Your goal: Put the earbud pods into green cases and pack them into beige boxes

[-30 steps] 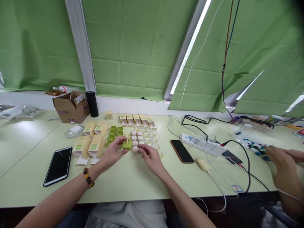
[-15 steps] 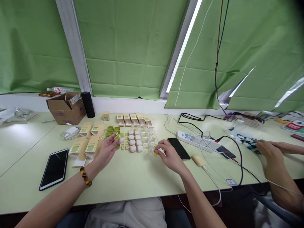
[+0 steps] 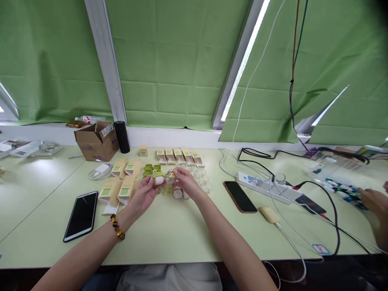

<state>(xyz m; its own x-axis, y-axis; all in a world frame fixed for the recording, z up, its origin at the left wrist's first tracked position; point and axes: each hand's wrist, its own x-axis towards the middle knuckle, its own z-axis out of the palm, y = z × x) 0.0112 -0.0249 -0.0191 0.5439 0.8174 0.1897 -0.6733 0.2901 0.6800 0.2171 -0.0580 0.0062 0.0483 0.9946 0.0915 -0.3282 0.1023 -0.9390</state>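
My left hand pinches a small rounded block, green on one part and pale pink on the other. Close beside it, my right hand grips a small clear plastic cover with a bit of yellow on it. The two pieces nearly meet; whether they touch I cannot tell. Pale pink blocks lie partly hidden under my right hand. Behind my fingers stand green cups, and small gold fittings lie below. More clear covers sit to the right.
Opened cartons stand at left, with a row of smaller boxes behind. A tablet, a phone, a power strip and loose cables surround the work. At far right a co-worker's hand is by blue-and-white pieces.
My right hand has moved left with the clear cover, from the right of the rows to beside the green-and-pink block. The view has shifted slightly.
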